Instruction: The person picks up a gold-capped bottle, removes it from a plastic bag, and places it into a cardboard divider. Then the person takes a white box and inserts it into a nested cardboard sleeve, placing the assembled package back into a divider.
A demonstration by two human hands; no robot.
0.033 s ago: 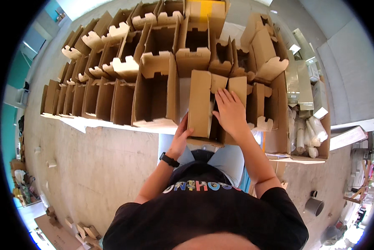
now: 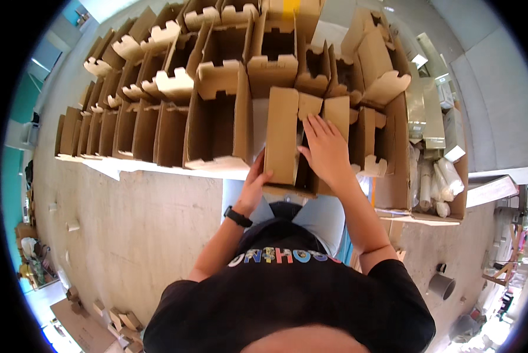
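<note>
Now | left hand [image 2: 253, 189]: fingers clamped on carton [image 2: 281, 138] | right hand [image 2: 327, 154]: fingers extended, thumb apart

A scuffed, beige-grey floor [image 2: 146, 223] stretches out at eight o'clock. A teal wall [image 2: 30, 94] stands between nine and ten, and a plain pale grey wall [image 2: 496, 76] at two. A grey bin [image 2: 442, 286] sits on the floor at four. Bright white light glares at eleven and, farther toward the rim, at four and eight.
</note>
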